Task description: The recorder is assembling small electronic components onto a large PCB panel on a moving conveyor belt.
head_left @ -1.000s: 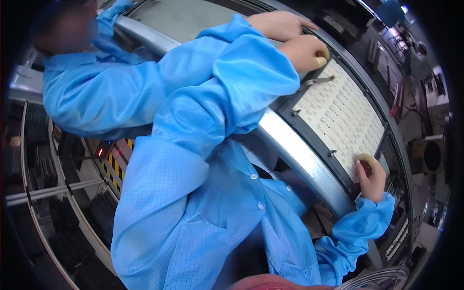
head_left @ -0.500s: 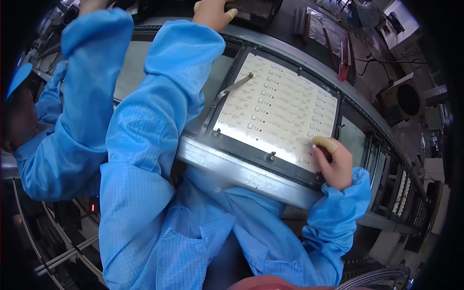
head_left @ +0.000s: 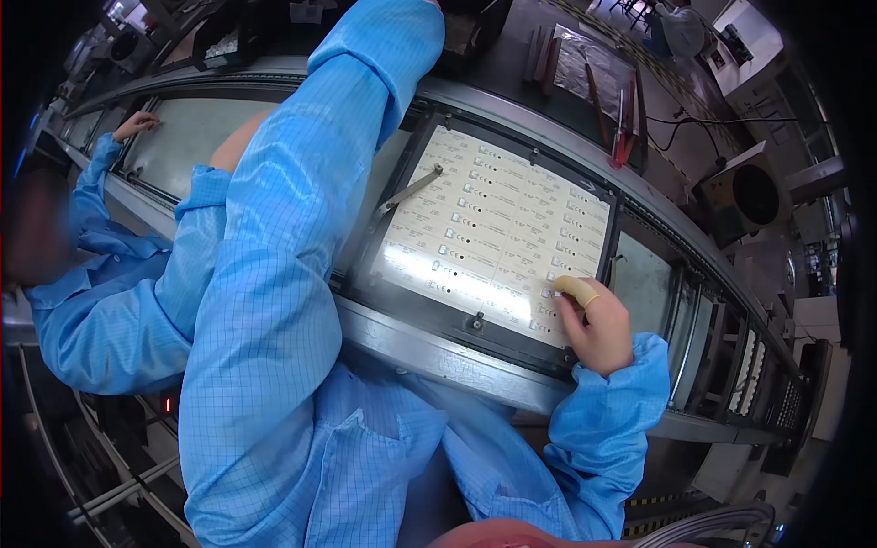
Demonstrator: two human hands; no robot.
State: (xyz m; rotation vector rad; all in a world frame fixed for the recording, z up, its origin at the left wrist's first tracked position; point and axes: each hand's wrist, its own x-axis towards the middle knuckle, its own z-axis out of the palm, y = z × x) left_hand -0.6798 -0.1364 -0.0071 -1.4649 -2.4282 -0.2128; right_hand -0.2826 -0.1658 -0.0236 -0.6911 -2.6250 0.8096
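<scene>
My right hand (head_left: 598,324), with a yellowish finger cot (head_left: 575,290) on one finger, pinches a tiny pale piece over the lower right of a white printed panel (head_left: 498,224). Rows of small silvery parts and dark dots cover this panel. A black frame (head_left: 429,297) surrounds it, with small clamps along the edges and a metal arm (head_left: 411,190) lying across its left side. My left arm, in a blue sleeve (head_left: 375,55), reaches past the top edge of the picture, so the hand itself is out of sight.
The frame sits on a metal-railed conveyor (head_left: 438,352). Left of me a co-worker in blue (head_left: 110,310) rests a hand (head_left: 137,125) by another section. Beyond the far rail lie a silvery sheet (head_left: 589,68) and red-handled tools (head_left: 623,137). A dark round-fronted unit (head_left: 744,192) stands at right.
My left hand has gone out past the top edge. My right hand stays pinched at the panel's lower right. The co-worker's raised arm has come down.
</scene>
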